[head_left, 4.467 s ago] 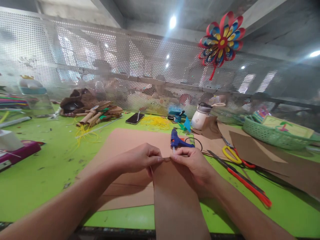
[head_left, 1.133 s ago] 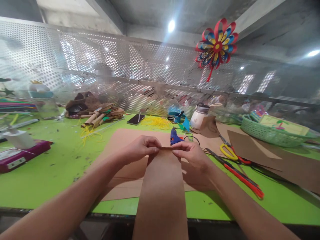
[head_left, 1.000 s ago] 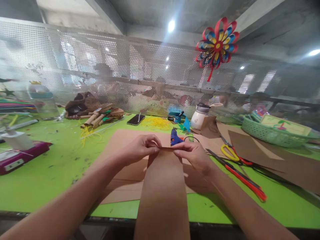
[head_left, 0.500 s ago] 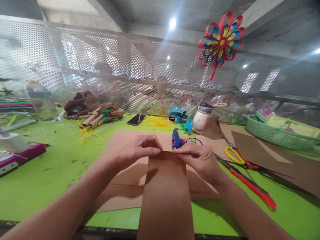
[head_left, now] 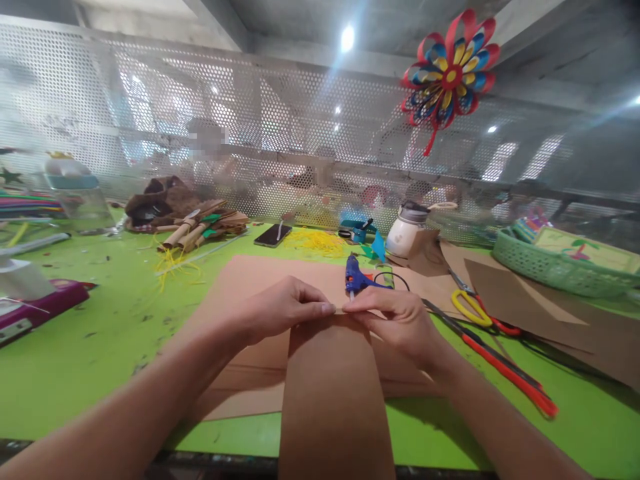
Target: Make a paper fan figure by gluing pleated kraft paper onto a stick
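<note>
A long brown paper strip (head_left: 335, 393) runs from the near table edge up to my hands. My left hand (head_left: 280, 307) pinches the strip's far edge between thumb and fingers. Close beside it, my right hand (head_left: 395, 317) grips the same edge, the fingertips of both hands nearly meeting. That far edge looks slightly folded over. Beneath the strip lies a larger sheet of tan paper (head_left: 250, 277). Just beyond my right hand rests a blue glue gun (head_left: 354, 275), partly hidden by my fingers.
Scissors with yellow and red handles (head_left: 473, 308) and a red-handled tool (head_left: 510, 377) lie right, near brown sheets (head_left: 525, 300) and a green basket (head_left: 550, 267). A phone (head_left: 273, 235), yellow shreds (head_left: 317, 241) and a white jar (head_left: 406, 233) stand behind. A purple power strip (head_left: 45, 310) is left.
Both hands have come closer together along the strip's far edge and sit slightly lower in view. The edge now shows a narrow folded lip. The camera view has shifted a little.
</note>
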A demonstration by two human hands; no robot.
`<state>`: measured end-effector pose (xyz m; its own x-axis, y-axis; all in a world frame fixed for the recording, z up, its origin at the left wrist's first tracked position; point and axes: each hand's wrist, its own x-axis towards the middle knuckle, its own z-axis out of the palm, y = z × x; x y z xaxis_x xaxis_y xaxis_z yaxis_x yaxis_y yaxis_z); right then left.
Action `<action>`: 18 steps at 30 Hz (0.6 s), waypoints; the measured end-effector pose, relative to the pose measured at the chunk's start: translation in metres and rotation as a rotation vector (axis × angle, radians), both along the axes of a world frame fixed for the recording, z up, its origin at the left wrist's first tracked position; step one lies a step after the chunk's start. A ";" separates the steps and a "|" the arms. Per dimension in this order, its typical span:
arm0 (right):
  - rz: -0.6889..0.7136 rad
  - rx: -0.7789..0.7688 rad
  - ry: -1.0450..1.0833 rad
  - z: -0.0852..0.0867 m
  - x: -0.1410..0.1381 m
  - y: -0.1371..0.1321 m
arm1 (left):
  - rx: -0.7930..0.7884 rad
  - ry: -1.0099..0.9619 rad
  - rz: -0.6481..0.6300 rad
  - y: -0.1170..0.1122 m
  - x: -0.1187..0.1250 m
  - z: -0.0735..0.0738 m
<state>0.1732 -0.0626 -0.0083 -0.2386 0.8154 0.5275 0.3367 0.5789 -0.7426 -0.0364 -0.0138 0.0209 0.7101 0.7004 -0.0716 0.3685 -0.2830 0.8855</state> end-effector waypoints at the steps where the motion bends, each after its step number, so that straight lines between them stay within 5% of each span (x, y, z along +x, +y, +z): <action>1: -0.003 -0.031 0.000 0.001 0.001 0.000 | 0.006 0.010 0.009 0.000 0.000 0.000; 8: 0.150 -0.411 0.091 0.008 0.004 -0.006 | 0.085 0.044 0.060 -0.003 0.003 0.000; 14: -0.005 -0.333 -0.041 0.004 -0.010 -0.008 | 0.112 0.053 0.058 -0.003 0.005 0.001; 18: 0.011 -0.354 0.000 0.002 -0.011 -0.005 | 0.101 0.045 0.066 -0.006 0.007 0.002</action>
<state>0.1620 -0.0680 -0.0062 -0.2484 0.9450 0.2127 0.3317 0.2893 -0.8979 -0.0296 -0.0193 0.0233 0.6598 0.7509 -0.0290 0.4280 -0.3439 0.8358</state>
